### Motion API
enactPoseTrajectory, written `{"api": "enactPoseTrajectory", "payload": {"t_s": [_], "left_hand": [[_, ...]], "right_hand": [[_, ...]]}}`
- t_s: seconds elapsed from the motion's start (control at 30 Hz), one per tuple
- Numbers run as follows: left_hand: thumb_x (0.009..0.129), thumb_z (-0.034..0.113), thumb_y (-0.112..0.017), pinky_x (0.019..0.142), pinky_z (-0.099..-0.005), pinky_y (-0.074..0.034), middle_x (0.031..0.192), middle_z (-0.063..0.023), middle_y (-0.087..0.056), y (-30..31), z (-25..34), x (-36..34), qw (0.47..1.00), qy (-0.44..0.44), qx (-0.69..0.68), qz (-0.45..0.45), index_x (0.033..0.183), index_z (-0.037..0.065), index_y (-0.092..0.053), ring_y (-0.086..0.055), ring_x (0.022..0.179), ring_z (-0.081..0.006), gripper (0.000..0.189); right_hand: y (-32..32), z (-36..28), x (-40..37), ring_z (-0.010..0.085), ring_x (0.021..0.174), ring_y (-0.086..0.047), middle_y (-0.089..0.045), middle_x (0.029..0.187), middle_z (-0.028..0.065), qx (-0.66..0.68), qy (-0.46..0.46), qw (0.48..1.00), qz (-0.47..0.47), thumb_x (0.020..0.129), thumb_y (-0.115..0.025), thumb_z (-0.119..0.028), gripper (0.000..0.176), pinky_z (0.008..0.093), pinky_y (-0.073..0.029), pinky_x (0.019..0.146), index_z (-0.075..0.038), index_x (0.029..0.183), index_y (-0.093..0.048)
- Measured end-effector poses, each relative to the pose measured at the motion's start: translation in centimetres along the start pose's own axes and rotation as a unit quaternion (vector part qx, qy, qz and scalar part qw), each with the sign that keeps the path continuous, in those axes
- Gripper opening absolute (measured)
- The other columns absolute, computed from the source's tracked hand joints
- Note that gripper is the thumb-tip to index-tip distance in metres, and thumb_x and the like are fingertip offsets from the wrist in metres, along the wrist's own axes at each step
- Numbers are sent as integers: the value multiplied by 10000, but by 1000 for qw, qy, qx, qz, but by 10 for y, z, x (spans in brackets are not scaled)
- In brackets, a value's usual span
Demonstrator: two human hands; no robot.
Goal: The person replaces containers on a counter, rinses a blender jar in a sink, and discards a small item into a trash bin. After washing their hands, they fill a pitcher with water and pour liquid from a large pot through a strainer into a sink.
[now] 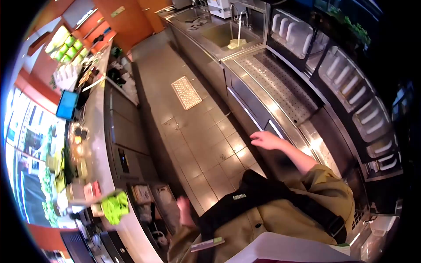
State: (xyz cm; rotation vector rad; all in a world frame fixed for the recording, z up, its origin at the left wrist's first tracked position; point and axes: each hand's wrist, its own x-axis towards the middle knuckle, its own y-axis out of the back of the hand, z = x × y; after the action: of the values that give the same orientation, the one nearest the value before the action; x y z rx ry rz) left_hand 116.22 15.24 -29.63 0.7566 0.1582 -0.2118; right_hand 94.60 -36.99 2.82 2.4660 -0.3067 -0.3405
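Observation:
My right hand [266,140] reaches forward over the floor, beside the steel counter front on the right. Its fingers are loosely stretched out and hold nothing. Low on the left, my left hand [183,204] hangs near the open under-counter shelves [151,193]; its fingers are too small and smeared to make out. A black apron [239,197] covers my tan shirt, and a pen-like strip [207,244] shows at the chest. Nearest to my right arm is the steel counter with a perforated drain top [276,79].
Water runs from a tap into the sink [215,37] ahead. Clear bins with white handles [346,79] line the right wall. A metal floor grate [186,92] lies in the aisle. Along the left counter [98,131] are a blue-screened tablet [67,104] and a bright green cloth [115,207].

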Motion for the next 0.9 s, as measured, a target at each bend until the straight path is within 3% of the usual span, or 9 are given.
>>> {"api": "enactPoseTrajectory", "payload": {"t_s": [0.03,0.17,0.33,0.43,0.6,0.73,0.8,0.87,0.9], "left_hand": [[835,259,-390,393,-294,-356,533,-49,-474,18,123,67,968,116,-197,-106,656,83,-460,-450,445,-147,261],[853,309,-405,545,-221,-408,696,-13,-513,-52,375,309,907,6,-407,-111,795,90,-509,-492,623,-95,249],[853,245,-425,729,-270,-446,906,-87,-556,-180,635,356,852,62,-449,-264,1093,22,-442,-546,815,-190,328],[841,160,-457,672,-246,-455,880,-73,-568,-251,725,379,853,-36,-335,-398,1061,30,-485,-553,773,-141,257],[845,155,-459,613,-205,-458,822,-54,-569,-332,864,490,823,-84,-339,-449,1012,10,-514,-560,716,-114,227],[845,140,-444,599,-203,-449,798,-65,-569,-421,941,596,802,-78,-286,-518,984,-9,-518,-549,684,-110,216],[843,155,-448,589,-202,-426,788,-64,-567,-490,965,651,809,-64,-214,-543,962,11,-525,-537,668,-109,203],[799,147,-496,533,-232,-400,774,-37,-548,-538,980,659,795,-2,-191,-576,839,35,-528,-496,629,-101,124],[722,96,-474,503,-259,-397,710,-33,-540,-603,942,678,712,-148,-141,-671,894,43,-536,-503,630,-109,190]], "right_hand": [[15,17,22,282,923,-535,-560,979,173,9,-31,999,24,758,-542,-299,383,344,-419,796,-13,1012,-533],[75,106,125,264,922,-544,-567,994,156,8,-138,989,57,751,-556,-278,376,336,-419,798,-16,1020,-539],[183,97,307,153,745,-551,-586,838,65,196,-213,929,230,767,-526,-191,291,282,-443,682,-20,1002,-531],[239,157,431,131,709,-501,-543,828,66,233,-56,935,262,807,-511,-182,311,242,-435,635,-27,1074,-474],[350,211,606,96,590,-515,-562,662,48,161,-141,897,388,765,-520,-124,151,231,-415,537,0,832,-575],[388,356,724,120,583,-486,-529,658,62,528,-80,704,468,779,-452,-92,145,225,-404,539,0,842,-546],[403,337,757,145,617,-525,-563,698,72,497,-263,625,541,804,-413,-77,164,247,-425,542,-1,873,-541],[401,323,770,148,650,-544,-589,736,83,627,-228,553,498,802,-434,-114,184,266,-437,559,-9,891,-556],[392,326,768,160,684,-559,-598,757,80,514,-282,607,536,798,-444,-121,195,273,-445,583,-16,914,-560]]}}
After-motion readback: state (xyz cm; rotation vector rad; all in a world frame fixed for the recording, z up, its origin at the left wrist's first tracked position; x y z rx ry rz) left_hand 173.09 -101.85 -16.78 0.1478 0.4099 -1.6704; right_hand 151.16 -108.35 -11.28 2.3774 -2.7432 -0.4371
